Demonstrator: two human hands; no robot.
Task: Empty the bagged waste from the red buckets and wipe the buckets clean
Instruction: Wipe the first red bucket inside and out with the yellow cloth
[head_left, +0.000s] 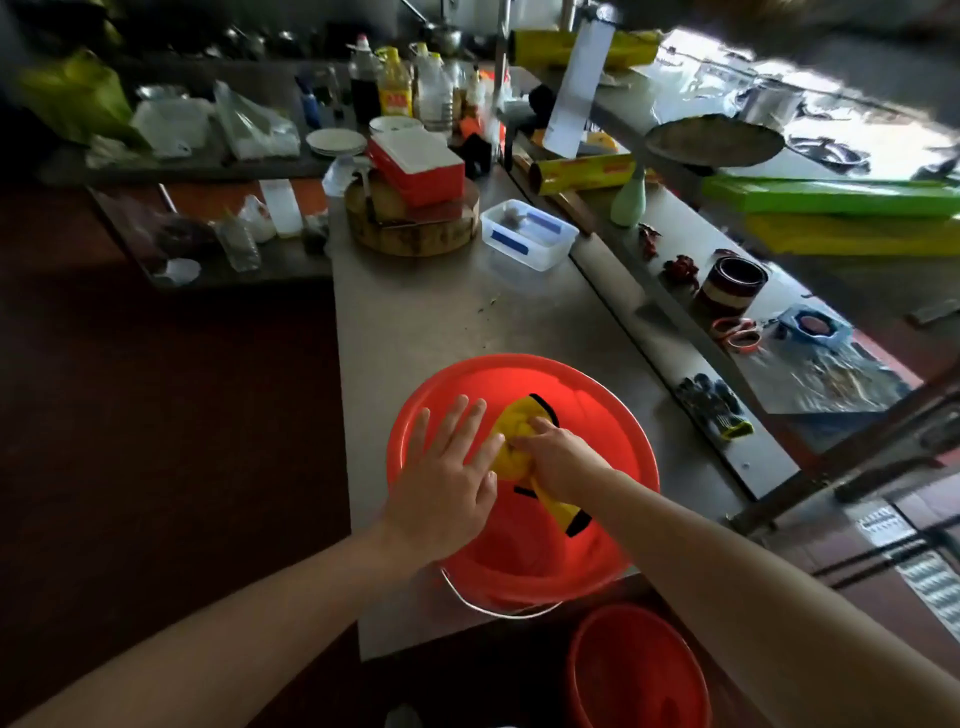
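Head view: round red plastic bucket (597, 415) at near end of steel counter (441, 312). Left hand (447, 467) flat, fingers spread, bracing bucket against sliding. Right hand (558, 457) curled round bunched yellow cloth (511, 426), pressed down for wiping.

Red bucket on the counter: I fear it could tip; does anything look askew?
Yes: the red bucket appears tipped toward the viewer at the near edge of the counter, its metal handle dangling there. The left hand rests flat on it; the right hand grips a yellow cloth inside.
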